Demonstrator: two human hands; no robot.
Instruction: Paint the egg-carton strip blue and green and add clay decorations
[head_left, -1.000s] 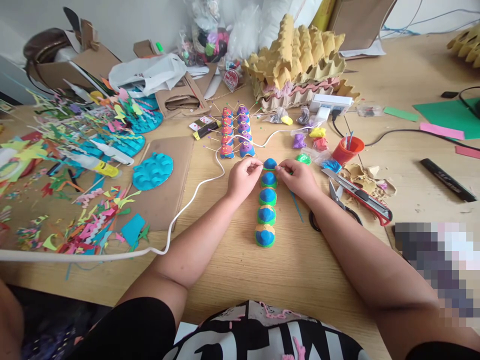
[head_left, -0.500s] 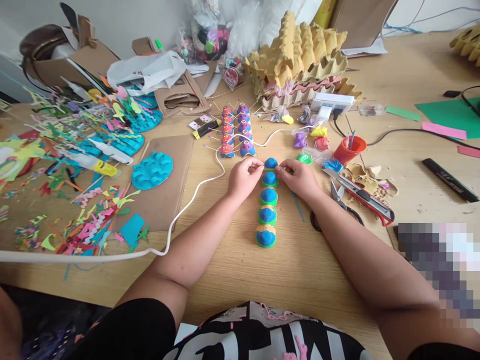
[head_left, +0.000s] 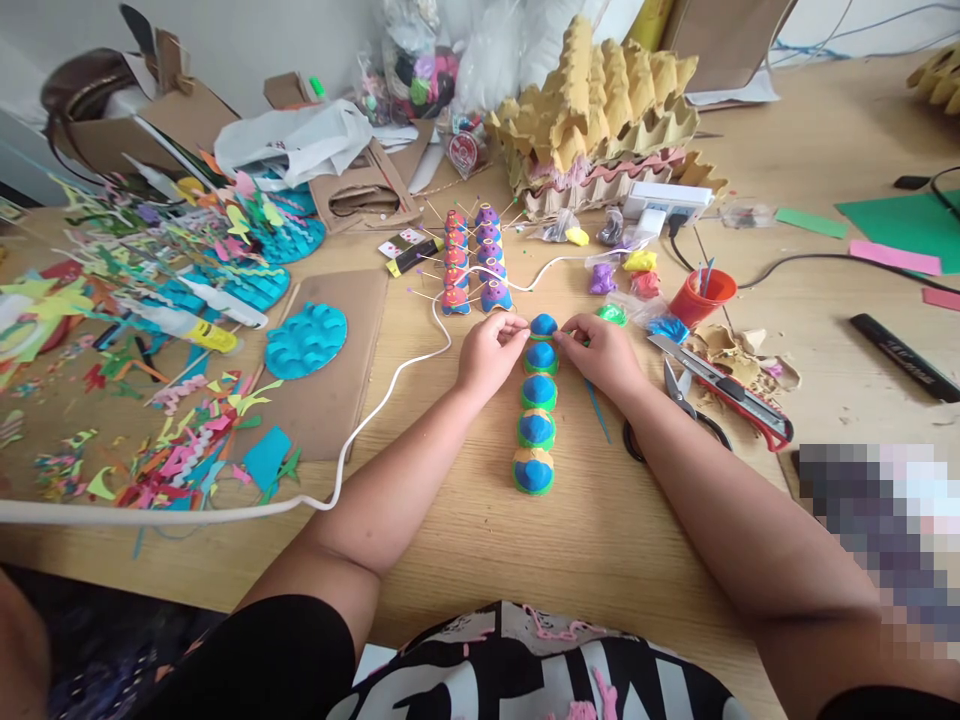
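Note:
An egg-carton strip [head_left: 537,393] runs away from me on the table, its several cups coated in blue and green clay with bare cardboard showing between them. My left hand [head_left: 491,350] is closed at the left edge of the farthest cup, thumb and fingertips together. On the opposite edge of that same cup, my right hand [head_left: 600,350] pinches in a similar way. Beyond the hands stand two finished-looking caterpillars, a red one [head_left: 455,270] and a purple one [head_left: 491,265], with stick legs and feelers.
Right of my arm lie scissors [head_left: 679,400], a utility knife [head_left: 724,390] and an orange cup [head_left: 703,298]. Clay packets [head_left: 602,279] and stacked egg trays [head_left: 592,110] sit farther back. A white cable [head_left: 390,390] crosses the left side near paper scraps [head_left: 172,450] and a blue clay piece [head_left: 306,340].

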